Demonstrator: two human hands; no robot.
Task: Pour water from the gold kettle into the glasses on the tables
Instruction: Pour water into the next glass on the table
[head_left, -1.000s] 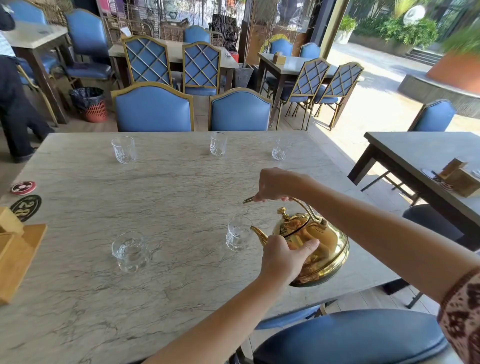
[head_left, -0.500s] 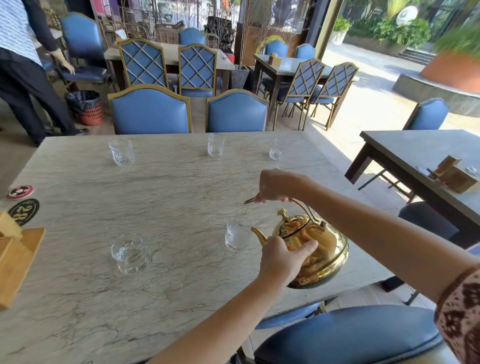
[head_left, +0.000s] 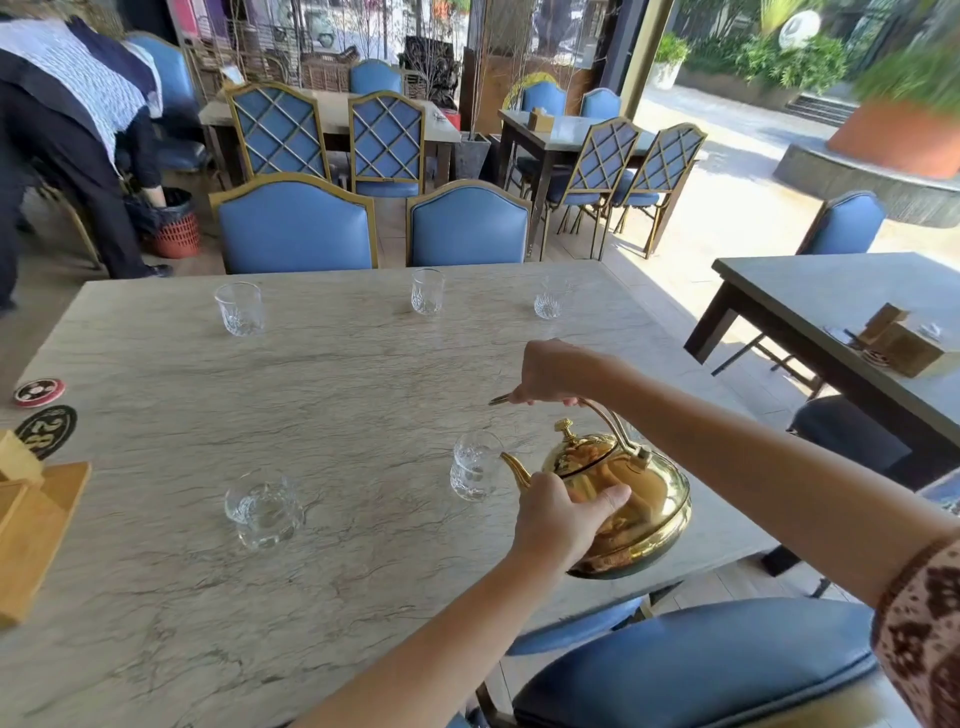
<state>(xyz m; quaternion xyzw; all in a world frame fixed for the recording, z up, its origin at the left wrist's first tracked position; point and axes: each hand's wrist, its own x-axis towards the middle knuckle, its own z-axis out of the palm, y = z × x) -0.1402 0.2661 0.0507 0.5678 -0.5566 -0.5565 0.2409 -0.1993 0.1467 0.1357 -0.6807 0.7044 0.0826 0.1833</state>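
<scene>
Gold kettle (head_left: 623, 499) is tilted at the centre-right of the frame, with its belly hanging past the marble table's (head_left: 311, 395) near-right edge. Right hand (head_left: 556, 371) is wrapped tight round the arched handle. Left hand (head_left: 556, 514) cups the body just behind the spout, thumb laid across it. The spout tip is at the rim of the near glass (head_left: 474, 465). Another glass (head_left: 264, 512) sits well apart to its left. Three more (head_left: 240, 308) (head_left: 427, 291) (head_left: 549, 301) line the far edge, across a wide stretch of marble. A blue chair (head_left: 691, 660) crowds the lower right corner.
</scene>
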